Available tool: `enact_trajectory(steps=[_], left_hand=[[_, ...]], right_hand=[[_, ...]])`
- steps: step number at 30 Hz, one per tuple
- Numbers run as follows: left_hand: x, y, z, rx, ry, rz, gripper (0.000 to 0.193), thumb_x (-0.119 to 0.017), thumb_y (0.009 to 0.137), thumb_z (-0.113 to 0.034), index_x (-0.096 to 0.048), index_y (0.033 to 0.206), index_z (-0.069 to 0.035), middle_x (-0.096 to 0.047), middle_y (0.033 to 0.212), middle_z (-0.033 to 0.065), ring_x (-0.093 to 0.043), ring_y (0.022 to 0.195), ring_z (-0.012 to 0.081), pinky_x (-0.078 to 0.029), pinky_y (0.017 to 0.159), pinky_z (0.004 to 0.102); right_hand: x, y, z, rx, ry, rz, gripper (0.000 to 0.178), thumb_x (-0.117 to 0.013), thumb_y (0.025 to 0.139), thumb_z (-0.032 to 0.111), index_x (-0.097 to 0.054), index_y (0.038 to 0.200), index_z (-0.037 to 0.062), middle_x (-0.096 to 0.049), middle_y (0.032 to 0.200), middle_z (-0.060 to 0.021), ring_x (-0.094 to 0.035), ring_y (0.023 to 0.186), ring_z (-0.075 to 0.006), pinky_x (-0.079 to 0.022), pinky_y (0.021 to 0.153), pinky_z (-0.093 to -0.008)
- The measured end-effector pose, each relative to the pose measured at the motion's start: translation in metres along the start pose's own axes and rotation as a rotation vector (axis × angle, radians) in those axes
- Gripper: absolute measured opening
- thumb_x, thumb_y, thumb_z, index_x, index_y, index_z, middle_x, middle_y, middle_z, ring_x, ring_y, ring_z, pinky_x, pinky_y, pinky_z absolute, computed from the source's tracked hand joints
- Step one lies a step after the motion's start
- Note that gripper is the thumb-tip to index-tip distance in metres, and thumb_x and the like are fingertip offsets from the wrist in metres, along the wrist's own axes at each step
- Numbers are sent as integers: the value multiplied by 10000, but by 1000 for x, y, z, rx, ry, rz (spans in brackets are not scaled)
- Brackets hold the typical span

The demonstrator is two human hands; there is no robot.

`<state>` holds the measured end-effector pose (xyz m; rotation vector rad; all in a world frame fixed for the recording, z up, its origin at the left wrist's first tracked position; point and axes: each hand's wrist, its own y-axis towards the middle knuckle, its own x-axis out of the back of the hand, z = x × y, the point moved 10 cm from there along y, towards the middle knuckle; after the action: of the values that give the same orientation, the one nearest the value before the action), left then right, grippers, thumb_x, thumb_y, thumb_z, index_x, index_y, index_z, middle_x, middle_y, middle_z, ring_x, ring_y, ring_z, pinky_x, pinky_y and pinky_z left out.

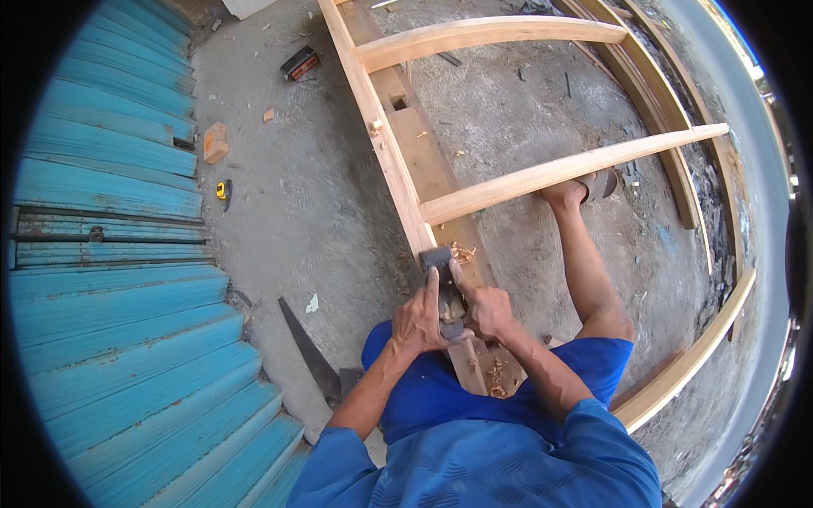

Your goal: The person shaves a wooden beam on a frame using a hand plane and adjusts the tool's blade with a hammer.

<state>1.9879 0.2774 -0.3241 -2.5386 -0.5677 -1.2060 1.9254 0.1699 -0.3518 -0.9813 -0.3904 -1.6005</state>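
Both hands grip a dark hand plane (pixel 451 306) that rests on the near part of a long pale wooden rail (pixel 385 140). My left hand (pixel 418 320) wraps its left side, index finger stretched forward along the body. On the right side, my right hand (pixel 489 310) is closed around it, with a finger reaching toward the front end. Curled wood shavings (pixel 462 252) lie beside the plane's front, and more sit on the wide board (pixel 432 169) under the rail. Two pale crosspieces, the nearer crosspiece (pixel 567 169) and the farther crosspiece (pixel 500 35), join the rail from the right.
A handsaw (pixel 309 351) lies on the concrete floor at left. Farther off are a yellow tape measure (pixel 223 191), a brick-like block (pixel 215 143) and a black-and-red tool (pixel 299 63). A blue slatted shutter (pixel 118 245) borders the left; timber beams (pixel 669 127) and a curved wooden piece (pixel 694 368) lie right.
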Motion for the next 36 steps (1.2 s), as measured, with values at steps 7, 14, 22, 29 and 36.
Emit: enact_trajectory(steps=[7, 14, 22, 29, 36], left_hand=[[117, 247, 122, 69, 159, -122, 1386, -820, 587, -764, -275, 1529, 94, -662, 1280, 222, -684, 1121, 383, -554, 990, 416], [64, 134, 87, 76, 75, -93, 1476, -771, 603, -829, -150, 1565, 102, -681, 1170, 295, -721, 982, 439, -614, 768, 489], [49, 85, 62, 14, -26, -93, 1439, -781, 627, -807, -210, 1543, 145, -705, 1053, 298, -746, 866, 416, -615, 689, 477], [120, 255, 149, 177, 140, -50, 1422, -823, 593, -732, -169, 1569, 70, -698, 1174, 244, -704, 1024, 427, -581, 911, 447], [23, 24, 33, 62, -14, -118, 1456, -684, 638, -895, -213, 1535, 151, -693, 1085, 301, -751, 861, 404, -628, 656, 458]], right_hand=[[98, 276, 12, 113, -119, -84, 955, -747, 759, 277, -305, 1593, 125, -718, 1136, -197, -700, 1024, -384, -555, 851, -459], [54, 160, 21, 119, -35, -26, 993, -654, 784, 257, -163, 1628, 73, -720, 963, -220, -716, 864, -410, -553, 734, -502], [26, 111, 18, -110, -67, 267, 1001, -734, 745, 272, -263, 1619, 143, -727, 939, -210, -721, 843, -402, -562, 715, -508], [92, 291, 16, 174, -157, -196, 896, -731, 763, 252, -364, 1566, 96, -730, 981, -196, -713, 921, -384, -550, 786, -465], [28, 38, 33, 142, 97, -31, 1005, -755, 648, 263, -382, 1561, 68, -680, 996, -176, -675, 892, -375, -507, 740, -471]])
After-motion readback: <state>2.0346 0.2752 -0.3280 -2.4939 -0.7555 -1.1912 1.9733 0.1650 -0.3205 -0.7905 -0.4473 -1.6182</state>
